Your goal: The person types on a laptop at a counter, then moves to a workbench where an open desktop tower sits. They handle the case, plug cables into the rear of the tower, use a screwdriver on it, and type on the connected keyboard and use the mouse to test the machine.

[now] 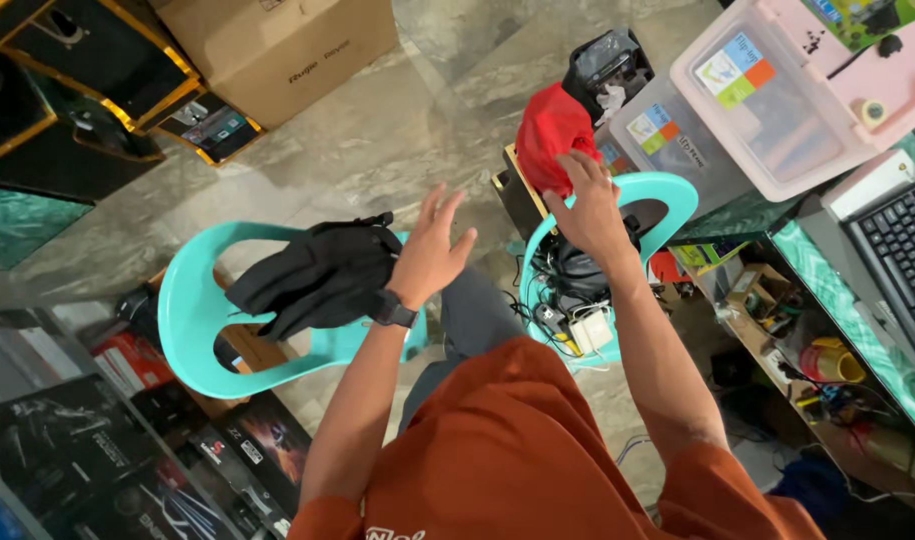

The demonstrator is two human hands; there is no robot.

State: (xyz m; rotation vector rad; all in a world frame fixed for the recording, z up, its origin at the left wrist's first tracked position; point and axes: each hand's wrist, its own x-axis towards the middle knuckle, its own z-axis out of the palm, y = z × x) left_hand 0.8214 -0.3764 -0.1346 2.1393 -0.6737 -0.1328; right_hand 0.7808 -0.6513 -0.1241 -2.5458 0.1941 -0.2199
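Note:
My right hand [589, 205] grips a red cloth [549, 135] at its lower edge, above the turquoise plastic chair [667, 192] on the right. That chair's seat holds a tangle of cables, a white adapter [590, 330] and dark gear. My left hand [429, 250] hovers open, fingers spread, just right of a black garment [322, 275] that lies on a second turquoise chair [192, 300]. A black watch sits on my left wrist. I wear an orange shirt.
A cardboard box [277, 50] and black-and-yellow cases [67, 90] stand at the top left. Clear plastic bins with a pink lid [777, 90] are stacked at the top right. A keyboard [902, 250] rests on a green desk. Boxes line the lower left floor.

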